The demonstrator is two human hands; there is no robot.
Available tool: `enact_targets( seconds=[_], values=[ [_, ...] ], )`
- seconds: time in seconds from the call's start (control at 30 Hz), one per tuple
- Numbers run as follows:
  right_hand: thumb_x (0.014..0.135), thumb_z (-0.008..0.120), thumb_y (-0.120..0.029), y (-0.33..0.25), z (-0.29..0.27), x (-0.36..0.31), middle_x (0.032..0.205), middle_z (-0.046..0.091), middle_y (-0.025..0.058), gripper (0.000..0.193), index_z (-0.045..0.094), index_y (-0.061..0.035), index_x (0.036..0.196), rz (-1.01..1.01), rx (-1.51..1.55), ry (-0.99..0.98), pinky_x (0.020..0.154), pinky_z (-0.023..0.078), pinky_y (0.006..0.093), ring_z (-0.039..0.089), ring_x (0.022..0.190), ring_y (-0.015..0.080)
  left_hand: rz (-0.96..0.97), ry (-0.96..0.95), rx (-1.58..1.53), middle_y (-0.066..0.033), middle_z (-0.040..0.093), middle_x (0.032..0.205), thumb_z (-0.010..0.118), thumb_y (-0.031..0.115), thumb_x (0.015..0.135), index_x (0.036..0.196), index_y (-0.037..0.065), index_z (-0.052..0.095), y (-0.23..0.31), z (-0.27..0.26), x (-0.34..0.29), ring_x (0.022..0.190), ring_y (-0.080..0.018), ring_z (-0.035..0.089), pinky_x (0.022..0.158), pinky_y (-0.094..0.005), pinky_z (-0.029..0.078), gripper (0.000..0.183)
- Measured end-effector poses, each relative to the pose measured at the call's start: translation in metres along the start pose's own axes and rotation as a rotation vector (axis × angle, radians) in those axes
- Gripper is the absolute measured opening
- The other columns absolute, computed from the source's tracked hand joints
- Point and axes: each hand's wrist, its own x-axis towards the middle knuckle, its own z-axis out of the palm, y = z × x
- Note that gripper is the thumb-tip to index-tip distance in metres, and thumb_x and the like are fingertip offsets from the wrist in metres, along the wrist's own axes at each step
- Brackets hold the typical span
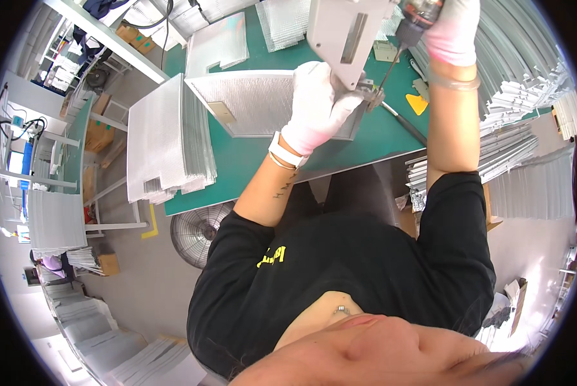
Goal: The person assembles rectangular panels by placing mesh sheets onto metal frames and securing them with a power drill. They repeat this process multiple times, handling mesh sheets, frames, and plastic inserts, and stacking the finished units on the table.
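Near the front edge of the green desk (243, 154), my left hand (315, 100) covers part of the framed mesh panel (259, 96), its exact grip I cannot tell, while my right hand (454, 31) wraps a powered screwdriver (416, 22).

Two gloves (310, 101), one driver (411, 29), one yellow piece (418, 103)

Worn on the person's head, the left fisheye camera looks down: the black shirt (359, 264) is close at five o'clock, the left hand (317, 100) and green table (250, 170) near twelve, the floor (140, 283) farther away toward eight.
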Motion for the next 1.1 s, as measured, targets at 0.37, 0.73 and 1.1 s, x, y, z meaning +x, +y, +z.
enact_targets(
  seconds=[0.37, 0.73, 1.1],
  values=[
    [0.100, 0.059, -0.040, 0.007, -0.029, 0.014, 0.077, 0.061, 0.0015, 0.028, 0.059, -0.0130, 0.106, 0.065, 0.074, -0.104, 0.046, 0.045, 0.0244, 0.055, 0.057, 0.0113, 0.066, -0.051, 0.178, -0.0080, 0.071, 0.100, 0.075, 0.044, 0.079, 0.109, 0.007, 0.066, 0.002, -0.003, -0.001, 0.094, -0.0310, 0.064, 0.088, -0.0432, 0.045, 0.049],
    [0.099, 0.062, -0.033, -0.012, 0.000, 0.050, 0.075, 0.063, 0.0026, 0.023, 0.062, -0.0105, 0.099, -0.011, 0.129, -0.350, 0.048, 0.050, 0.0239, 0.059, 0.057, 0.0110, 0.000, 0.042, 0.540, -0.0064, 0.068, 0.087, 0.082, 0.035, 0.069, 0.095, 0.010, 0.071, 0.032, 0.018, 0.008, 0.078, -0.0274, 0.064, 0.071, -0.0412, 0.044, 0.037],
    [0.098, 0.062, -0.039, 0.006, 0.011, 0.050, 0.077, 0.064, -0.0001, 0.029, 0.062, -0.0121, 0.107, 0.028, -0.106, -0.381, 0.048, 0.047, 0.0227, 0.059, 0.059, 0.0105, 0.090, 0.246, 0.593, 0.0024, 0.056, 0.066, 0.075, 0.023, 0.064, 0.075, 0.021, 0.064, 0.018, 0.035, 0.008, 0.061, -0.0211, 0.055, 0.068, -0.0394, 0.036, 0.016]
  ],
)
